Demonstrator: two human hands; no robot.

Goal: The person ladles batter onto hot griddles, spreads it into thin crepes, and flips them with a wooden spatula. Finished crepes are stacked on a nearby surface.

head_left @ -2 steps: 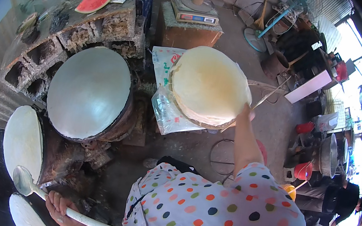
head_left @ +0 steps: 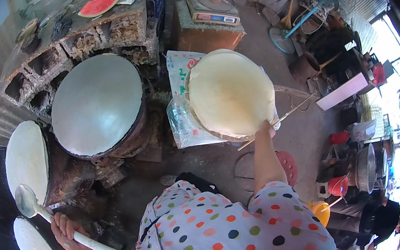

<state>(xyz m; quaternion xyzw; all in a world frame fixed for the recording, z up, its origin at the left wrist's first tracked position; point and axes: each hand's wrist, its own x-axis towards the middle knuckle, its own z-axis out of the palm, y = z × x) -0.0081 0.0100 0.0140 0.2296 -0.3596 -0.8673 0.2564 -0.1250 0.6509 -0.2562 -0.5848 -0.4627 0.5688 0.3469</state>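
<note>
My left hand (head_left: 67,234) is closed round the white handle of a metal ladle (head_left: 28,201) at the lower left. Its bowl is over the edge of a griddle (head_left: 27,158) covered with a pale, thin round of batter. My right hand (head_left: 265,130) grips the near right edge of the top thin pancake (head_left: 230,93), its fingers partly hidden. That pancake lies on a thick stack of similar pale rounds, on a white printed plastic sheet (head_left: 191,129). A thin stick (head_left: 295,108) slants beside this hand and partly under the stack.
A bare grey round griddle (head_left: 97,104) stands left of the stack, and another batter-covered griddle (head_left: 33,239) is at the lower left. Cinder blocks bear a ledge with a watermelon slice (head_left: 99,5). A scale (head_left: 211,15) sits beyond the stack. A red stool (head_left: 286,168) is near my right arm.
My right hand has moved slightly left and toward me, with the top pancake's edge. More of the red stool shows beside my arm. My left hand keeps its hold on the ladle.
</note>
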